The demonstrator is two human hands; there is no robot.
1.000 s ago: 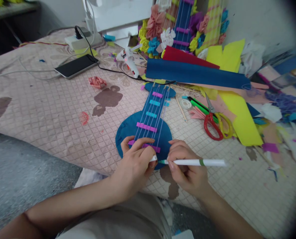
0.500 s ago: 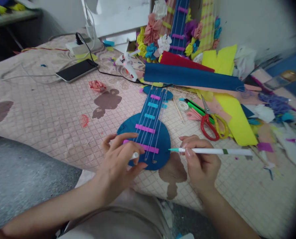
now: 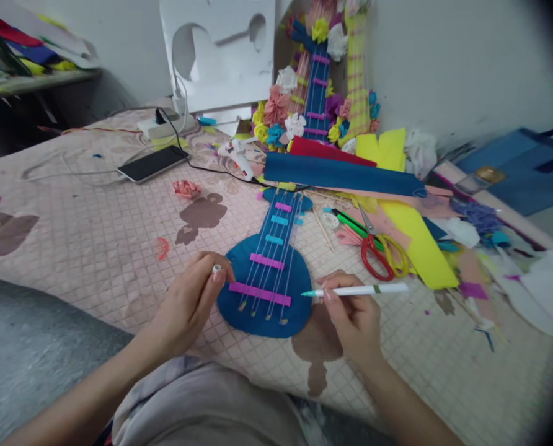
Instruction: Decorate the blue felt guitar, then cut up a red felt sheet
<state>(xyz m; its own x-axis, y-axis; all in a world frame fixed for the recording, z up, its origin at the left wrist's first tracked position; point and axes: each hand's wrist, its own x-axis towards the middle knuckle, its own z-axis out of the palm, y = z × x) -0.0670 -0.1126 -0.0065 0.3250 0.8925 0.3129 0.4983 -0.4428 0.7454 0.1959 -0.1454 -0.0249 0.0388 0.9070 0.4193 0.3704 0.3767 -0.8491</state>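
A blue paper guitar (image 3: 299,272) lies on the quilted tablecloth, with white strings, magenta strips and light-blue strips across it. My right hand (image 3: 353,316) pinches a white marker (image 3: 364,290), whose teal tip points left over the guitar's right edge; I cannot tell if it touches. At the guitar's left edge, my left hand (image 3: 195,300) is closed around a small white pen cap (image 3: 216,268), only its end showing between thumb and forefinger. Red-handled scissors (image 3: 376,257) and a green cutter (image 3: 348,223) lie to the right of the guitar's neck.
A blue paper strip (image 3: 341,173) lies beyond the guitar's head. Behind it stand decorated paper guitars (image 3: 317,93) with crepe flowers. A glue gun (image 3: 238,160), a phone (image 3: 153,164) and a power strip (image 3: 167,127) are at back left. Yellow paper (image 3: 416,241) and scraps cover the right.
My left hand has moved left off the guitar's body and closed more around the cap, uncovering the lower magenta strip and string ends. The camera view has tilted up.
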